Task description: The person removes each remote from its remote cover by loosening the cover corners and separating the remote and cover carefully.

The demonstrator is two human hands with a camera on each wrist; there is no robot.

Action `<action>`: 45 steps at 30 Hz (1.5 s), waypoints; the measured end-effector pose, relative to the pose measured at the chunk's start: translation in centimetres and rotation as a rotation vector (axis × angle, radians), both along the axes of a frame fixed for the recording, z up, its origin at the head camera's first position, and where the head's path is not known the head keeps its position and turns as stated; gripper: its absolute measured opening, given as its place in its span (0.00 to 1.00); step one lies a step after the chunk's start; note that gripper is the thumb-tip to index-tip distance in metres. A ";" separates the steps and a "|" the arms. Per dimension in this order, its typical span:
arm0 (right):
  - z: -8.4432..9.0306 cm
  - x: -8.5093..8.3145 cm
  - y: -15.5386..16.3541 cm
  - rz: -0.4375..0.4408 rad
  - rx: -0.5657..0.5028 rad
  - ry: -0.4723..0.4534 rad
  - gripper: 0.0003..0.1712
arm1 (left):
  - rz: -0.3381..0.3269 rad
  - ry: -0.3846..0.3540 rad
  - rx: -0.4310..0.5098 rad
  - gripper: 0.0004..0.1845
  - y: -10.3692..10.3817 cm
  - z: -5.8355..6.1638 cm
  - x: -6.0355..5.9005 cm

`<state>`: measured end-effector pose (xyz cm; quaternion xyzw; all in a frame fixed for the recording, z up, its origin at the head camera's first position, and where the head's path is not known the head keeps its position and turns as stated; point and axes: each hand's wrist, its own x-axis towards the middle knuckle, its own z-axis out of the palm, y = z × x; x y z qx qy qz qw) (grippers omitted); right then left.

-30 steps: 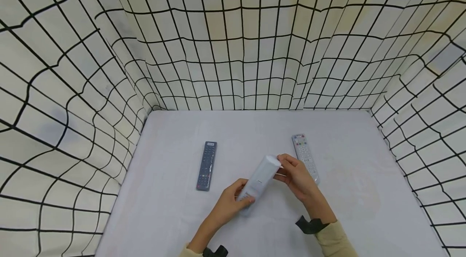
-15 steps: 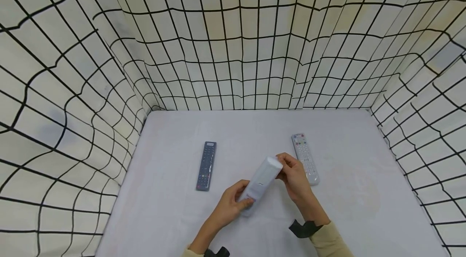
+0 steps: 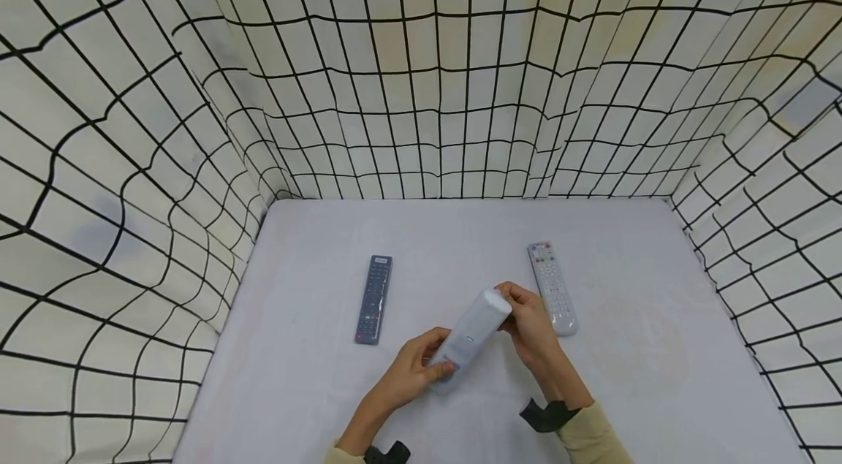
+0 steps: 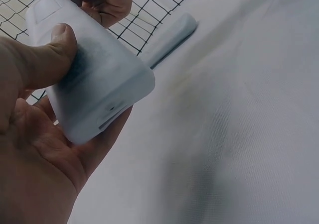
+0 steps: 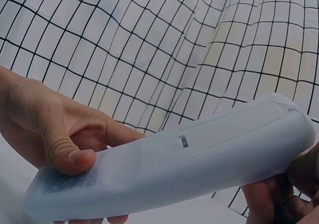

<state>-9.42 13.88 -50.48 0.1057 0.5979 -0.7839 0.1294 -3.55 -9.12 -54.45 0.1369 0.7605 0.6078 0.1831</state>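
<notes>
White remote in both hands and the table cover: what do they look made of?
White remote: seemingly matte plastic; smooth moulded shell with a seamed panel, held by the left hand and right hand. Table cover: probably woven cloth; soft folds and fine weave in the left wrist view.

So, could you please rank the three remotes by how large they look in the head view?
1. The white remote, gripped by the left hand and right hand; it is raised nearer the camera, so its lead is unsure.
2 and 3. The dark remote and the light grey remote on the table look alike in length.
</notes>
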 end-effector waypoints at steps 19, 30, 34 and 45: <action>-0.7 0.1 0.6 0.104 -0.009 0.086 0.15 | 0.052 -0.098 0.096 0.26 -0.3 -0.2 0.6; -1.1 1.7 -1.5 0.037 0.173 0.190 0.28 | 0.173 -0.187 0.185 0.28 1.0 -0.4 1.4; -1.3 1.8 -1.6 0.015 0.166 0.215 0.26 | 0.188 -0.198 0.206 0.27 1.2 -0.3 1.6; -1.5 2.0 -1.4 0.009 0.180 0.301 0.23 | 0.198 -0.203 0.213 0.27 1.0 0.0 1.9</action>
